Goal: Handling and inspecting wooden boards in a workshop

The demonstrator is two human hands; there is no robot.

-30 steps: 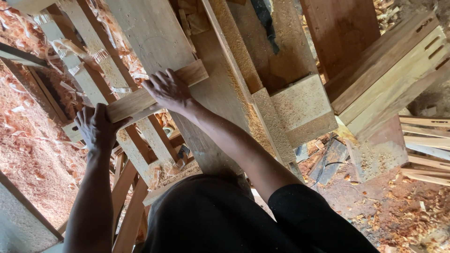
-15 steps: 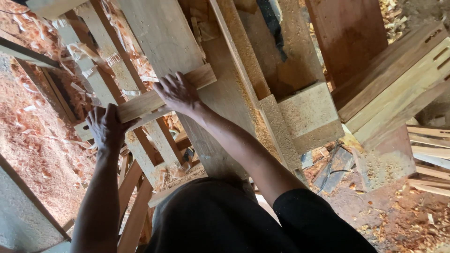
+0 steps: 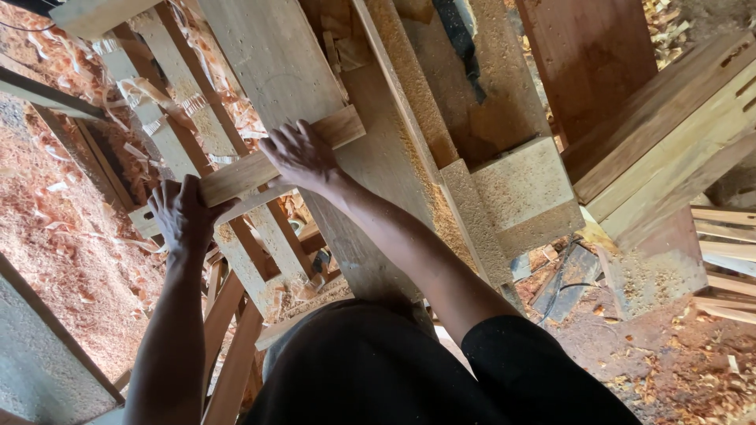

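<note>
A light wooden board (image 3: 339,130) lies across a dusty wooden machine table (image 3: 276,63). My left hand (image 3: 183,214) grips the board's near end, fingers wrapped over it. My right hand (image 3: 301,156) presses flat on the middle of the board, fingers spread on top. The board runs from lower left to upper right, its far end free. A raised wooden fence (image 3: 409,118) coated in sawdust runs just to the right of the board.
Wood shavings and sawdust (image 3: 55,228) cover the floor at left. Slatted frame pieces (image 3: 236,260) stand below the table. A thick sawdust-covered block (image 3: 524,189) and stacked planks (image 3: 669,118) sit to the right. Thin strips (image 3: 728,244) lie at the right edge.
Both hands and the board have shifted slightly to the right and up in view. The grip on the board looks the same.
</note>
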